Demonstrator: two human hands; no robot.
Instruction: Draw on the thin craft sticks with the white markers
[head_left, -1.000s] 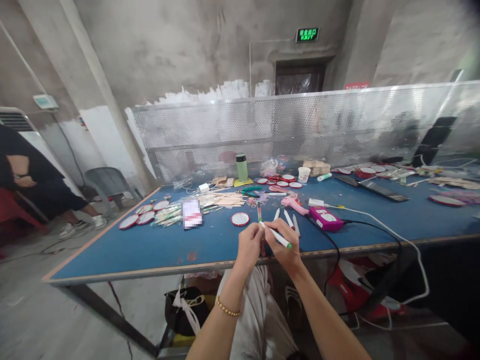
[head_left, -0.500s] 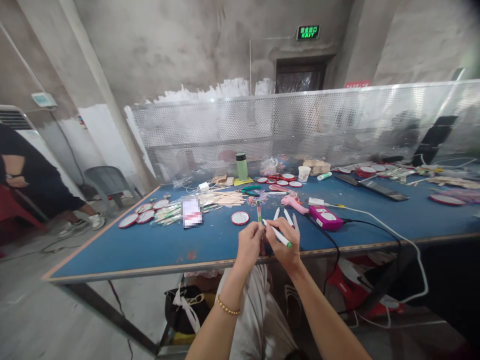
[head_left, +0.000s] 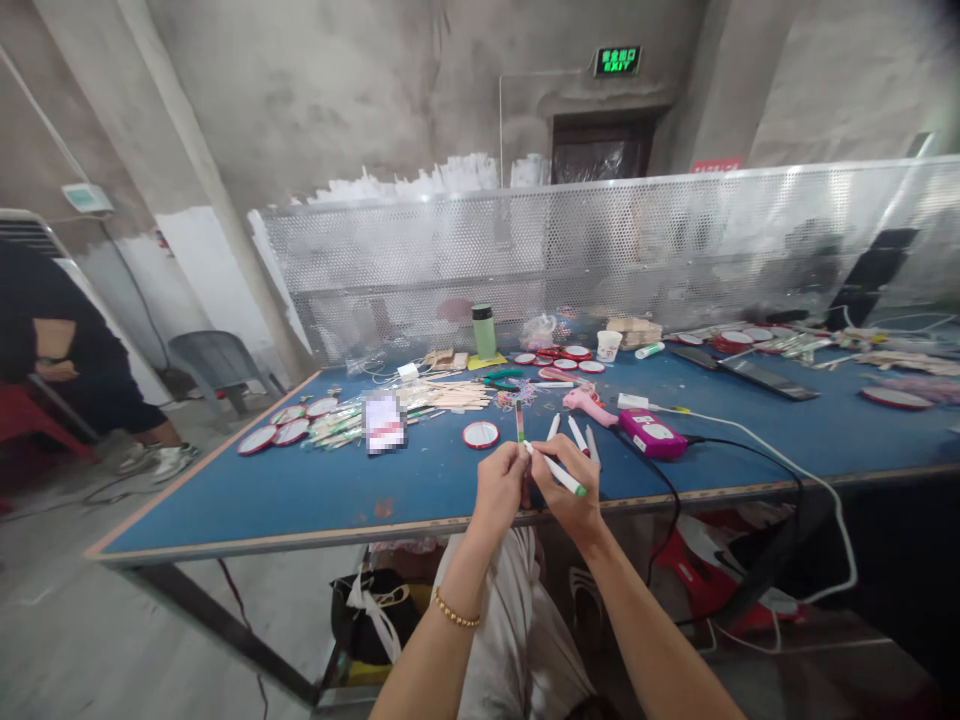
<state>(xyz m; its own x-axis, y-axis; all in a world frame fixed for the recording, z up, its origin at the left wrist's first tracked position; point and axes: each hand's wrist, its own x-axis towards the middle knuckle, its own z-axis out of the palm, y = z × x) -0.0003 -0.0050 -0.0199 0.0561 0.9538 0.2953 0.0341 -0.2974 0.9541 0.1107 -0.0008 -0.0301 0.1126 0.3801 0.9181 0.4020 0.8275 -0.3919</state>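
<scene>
My left hand (head_left: 501, 484) is closed around the lower end of a flat wooden stick (head_left: 520, 420), which points up and away from me and has red and green colouring on it. In my right hand (head_left: 571, 488) is a white marker (head_left: 556, 468) with a green end; its tip meets the stick just above my left fingers. Beyond the right hand lie several more white markers (head_left: 577, 435). A round, red-rimmed white disc (head_left: 481, 435) rests on the blue table beyond my left hand.
A pink glue gun (head_left: 590, 408) and a purple box (head_left: 652, 434) with cables lie to the right. Bundled sticks (head_left: 450, 396), a pixelated packet (head_left: 385, 422) and more discs (head_left: 291, 432) spread leftward. A green bottle (head_left: 484, 333) stands behind. At far left is another person (head_left: 75, 350).
Both hands stay nearly in place, with the marker tip still at the stick. The person at far left has shifted slightly.
</scene>
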